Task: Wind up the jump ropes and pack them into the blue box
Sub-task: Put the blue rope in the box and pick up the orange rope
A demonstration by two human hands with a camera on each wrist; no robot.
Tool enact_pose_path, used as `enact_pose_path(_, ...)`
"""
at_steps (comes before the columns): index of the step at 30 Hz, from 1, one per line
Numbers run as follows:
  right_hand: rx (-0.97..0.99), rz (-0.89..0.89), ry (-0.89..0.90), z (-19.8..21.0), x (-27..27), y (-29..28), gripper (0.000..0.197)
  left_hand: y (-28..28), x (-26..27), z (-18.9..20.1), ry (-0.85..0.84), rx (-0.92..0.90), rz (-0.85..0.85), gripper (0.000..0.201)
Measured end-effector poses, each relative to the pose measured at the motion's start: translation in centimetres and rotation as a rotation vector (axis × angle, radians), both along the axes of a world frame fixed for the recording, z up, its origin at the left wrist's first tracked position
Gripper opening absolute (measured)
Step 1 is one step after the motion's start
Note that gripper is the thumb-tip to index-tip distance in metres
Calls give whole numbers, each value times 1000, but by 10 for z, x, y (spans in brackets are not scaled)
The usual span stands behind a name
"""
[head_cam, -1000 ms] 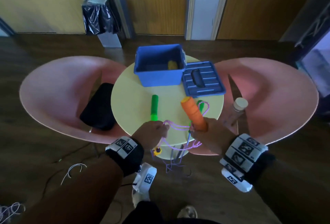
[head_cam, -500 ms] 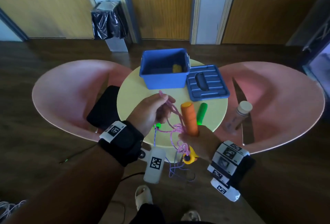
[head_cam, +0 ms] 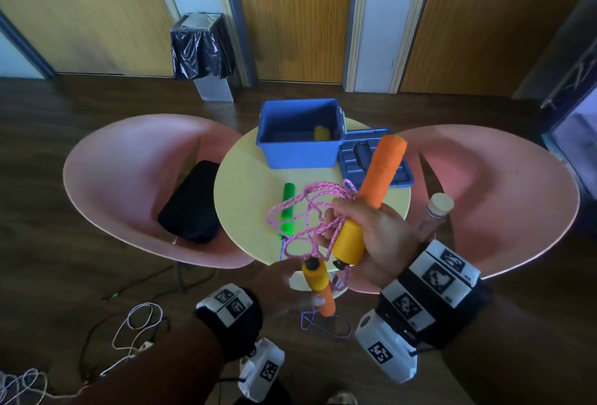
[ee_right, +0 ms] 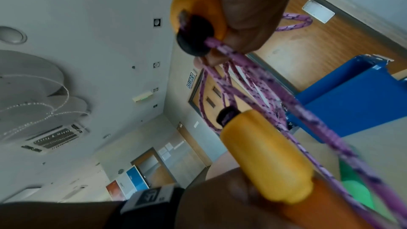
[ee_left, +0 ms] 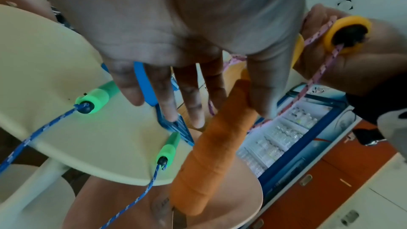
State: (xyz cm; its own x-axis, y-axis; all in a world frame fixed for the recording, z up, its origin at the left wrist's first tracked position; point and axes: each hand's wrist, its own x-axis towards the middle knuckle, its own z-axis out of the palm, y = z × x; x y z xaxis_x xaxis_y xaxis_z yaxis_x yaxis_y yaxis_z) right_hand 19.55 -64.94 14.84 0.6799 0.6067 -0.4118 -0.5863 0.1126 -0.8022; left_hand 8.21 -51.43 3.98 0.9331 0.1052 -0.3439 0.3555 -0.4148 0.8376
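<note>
Pink rope (head_cam: 310, 211) looped and bunched in right hand (head_cam: 378, 236), fingers curled round orange handle (head_cam: 384, 169). Left hand (ee_left: 176, 23) fingers straight, spread, second handle (ee_left: 220, 137) beside thumb. Green-handled rope (head_cam: 287, 207) unwound at 9 o'clock of that fist. Blue box (head_cam: 300, 159) at table's (head_cam: 245, 178) 12 o'clock. Neither rope packed yet.

Blue box (head_cam: 300, 154) open on top, 1 yellow item (head_cam: 322, 132) inside; lid (head_cam: 350, 167) flat just right; 2 green handles (ee_left: 94, 97) lie on table (head_cam: 245, 185) before box; bare tabletop left; pink rope (head_cam: 323, 185) loops hang from right hand (head_cam: 371, 233) gripping orange handle (head_cam: 384, 172).
</note>
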Motion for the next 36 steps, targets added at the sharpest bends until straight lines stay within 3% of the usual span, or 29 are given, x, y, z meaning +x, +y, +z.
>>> enact_pose_path(2, -57, 43, -45, -7, 1, -2, 21, -1, -6, -6, 2, 3, -50, 21)
enact_pose_path(3, -157, 102, -156, -13, 4, -4, 25, 2, -7, -8, 20, 4, -70, 17)
enact_pose_path(6, -517, 470, -679, -28, 14, -16, 35, 14, -11, -12, 61, 91, -44, 30)
enact_pose_path(8, -652, 760, -880, -34, 15, -24, 38, 24, -18, -9, 103, 271, -157, 33)
enact_pose_path(10, -724, 969, -970, -39, 10, -28, 30, 35, -20, 4, 159, 429, -291, 23)
enact_pose_path(13, -745, 988, -919, -39, 4, -30, 34, 50, -13, 30, 104, 648, -407, 25)
enact_pose_path(17, -727, 823, -834, -36, 6, -23, 50, 60, 3, 52, -210, 1073, -505, 30)
enact_pose_path(18, -699, 777, -762, -36, 8, -21, 49, 60, 6, 58, -292, 1123, -494, 29)
enact_pose_path(21, -577, 684, -518, -44, 15, -12, 20, 55, 17, 72, -448, 1209, -479, 24)
enact_pose_path(22, -543, 680, -448, -47, 15, -11, 23, 49, 20, 77, -482, 1211, -462, 23)
enact_pose_path(24, -460, 641, -317, -55, 17, -8, 49, 35, 26, 87, -512, 1183, -379, 24)
enact_pose_path(25, -400, 599, -261, -56, 15, -6, 52, 30, 30, 89, -526, 1151, -320, 24)
enact_pose_path(28, -248, 476, -166, -47, 12, -6, 41, 22, 39, 84, -618, 987, -126, 42)
enact_pose_path(32, -78, 336, -45, -41, 16, -6, 20, 10, 42, 77, -648, 558, 180, 83)
enact_pose_path(34, -66, 257, -22, -41, 16, -4, 27, 1, 43, 71, -623, 310, 349, 77)
enact_pose_path(36, -74, 189, -20, -37, 16, -1, 37, -8, 44, 69, -547, -2, 499, 49)
